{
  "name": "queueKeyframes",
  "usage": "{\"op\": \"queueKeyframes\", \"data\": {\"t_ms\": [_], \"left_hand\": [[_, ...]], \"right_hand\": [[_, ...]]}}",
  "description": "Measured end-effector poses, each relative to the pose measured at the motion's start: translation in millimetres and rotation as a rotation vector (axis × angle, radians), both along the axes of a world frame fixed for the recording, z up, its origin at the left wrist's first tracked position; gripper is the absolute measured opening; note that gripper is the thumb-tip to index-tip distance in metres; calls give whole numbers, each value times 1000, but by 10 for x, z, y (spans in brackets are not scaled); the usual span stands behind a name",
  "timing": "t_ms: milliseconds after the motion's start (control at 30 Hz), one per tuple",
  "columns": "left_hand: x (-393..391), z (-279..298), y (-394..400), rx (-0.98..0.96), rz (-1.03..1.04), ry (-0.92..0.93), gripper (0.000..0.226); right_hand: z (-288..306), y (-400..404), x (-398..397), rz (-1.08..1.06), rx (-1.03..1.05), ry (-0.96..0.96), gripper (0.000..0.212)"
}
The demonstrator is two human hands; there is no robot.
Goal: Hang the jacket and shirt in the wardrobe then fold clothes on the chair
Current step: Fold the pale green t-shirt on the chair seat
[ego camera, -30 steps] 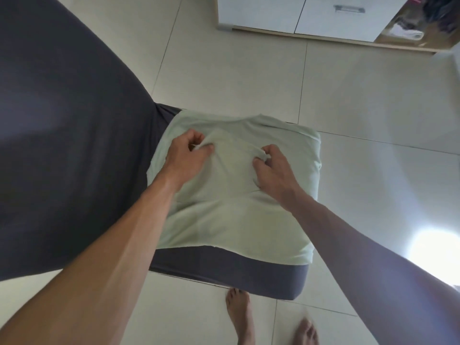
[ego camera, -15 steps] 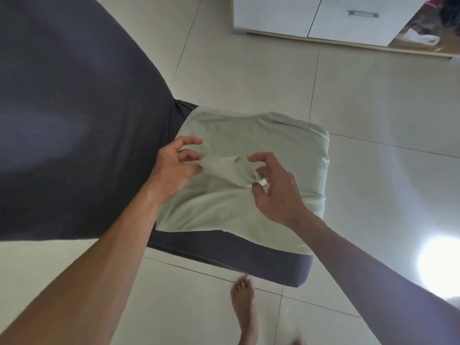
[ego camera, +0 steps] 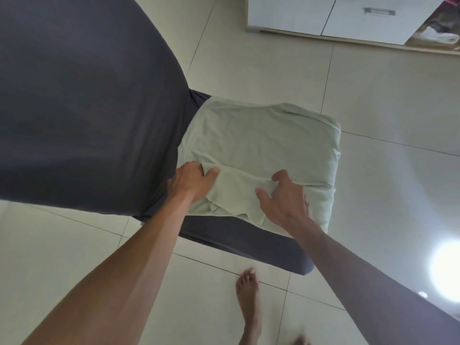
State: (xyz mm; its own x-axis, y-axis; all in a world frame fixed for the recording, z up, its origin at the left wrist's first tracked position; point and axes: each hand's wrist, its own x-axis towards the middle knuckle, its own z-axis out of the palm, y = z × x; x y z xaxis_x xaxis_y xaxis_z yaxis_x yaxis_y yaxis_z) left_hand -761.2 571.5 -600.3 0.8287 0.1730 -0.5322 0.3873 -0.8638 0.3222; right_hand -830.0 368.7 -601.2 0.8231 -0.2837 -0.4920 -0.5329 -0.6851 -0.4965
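Both hands work the near edge of the garment (ego camera: 261, 145), a pale green piece lying flat on the chair (ego camera: 249, 247) seat. Left hand (ego camera: 191, 183) pinches a fold at the near-left corner, thumb and fingers closed on cloth. Right hand (ego camera: 283, 197) presses on the near-right part, fingers spread and bent; whether it actually grips the cloth cannot be told. A folded band runs left to right between the hands. Unfolded cloth lies beyond both hands, toward the wardrobe (ego camera: 348, 18), so the next fold probably goes away from the body.
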Motion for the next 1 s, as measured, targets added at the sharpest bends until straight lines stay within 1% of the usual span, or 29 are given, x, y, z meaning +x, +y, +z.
{"op": "queueKeyframes", "data": {"t_ms": [67, 167, 200, 267, 300, 367, 400, 433, 467, 500, 567, 600, 633, 700, 733, 767, 833, 867, 900, 1000], "left_hand": [[17, -46, -31, -84, 78, 54, 42], [29, -50, 39, -364, 311, 29, 35], [31, -26, 83, -430, 365, 43, 36], [7, 6, 175, -512, 347, 176, 41], [-20, 24, 214, -532, 313, 250, 45], [-88, 19, 248, -479, 214, 343, 82], [-115, -3, 238, -431, 165, 338, 92], [-144, -18, 205, -397, 131, 313, 88], [-168, -38, 192, -385, 132, 278, 79], [-166, -51, 185, -413, 169, 251, 70], [-168, -21, 196, -567, 357, 229, 59], [-157, -18, 230, -626, 427, 236, 57], [-158, -9, 248, -640, 453, 245, 56], [-212, -9, 268, -630, 435, 283, 58], [-252, -20, 261, -615, 407, 302, 64], [-303, -19, 245, -581, 376, 300, 75], [-361, -41, 198, -443, 262, 255, 98], [-391, -50, 157, -377, 206, 220, 100], [-411, -40, 98, -319, 158, 186, 96], [-499, -6, -43, -205, 130, 49, 66]], "right_hand": [[-37, 64, -3, -100, 54, 58, 38], [-63, 76, 2, -269, 204, 9, 33], [-69, 69, 15, -308, 243, -12, 32], [-74, 46, 1, -332, 285, -34, 30], [-94, 34, -15, -322, 297, -39, 30], [-123, 8, -69, -283, 325, -43, 36], [-128, -1, -87, -283, 343, -39, 41], [-136, -12, -94, -305, 364, -43, 43], [-141, -12, -92, -343, 390, -47, 44], [-152, -16, -79, -397, 423, -60, 45], [-167, -19, -72, -473, 473, -76, 45], [-192, -9, -76, -478, 471, -77, 44], [-199, -5, -89, -460, 455, -80, 42], [-197, 9, -133, -380, 394, -82, 36], [-191, 18, -144, -340, 360, -79, 37], [-177, 35, -148, -306, 337, -81, 41], [-161, 79, -133, -248, 297, -92, 50], [-155, 84, -137, -230, 278, -91, 53], [-163, 85, -133, -230, 268, -93, 54], [-148, 62, -152, -302, 302, -112, 51]]}}
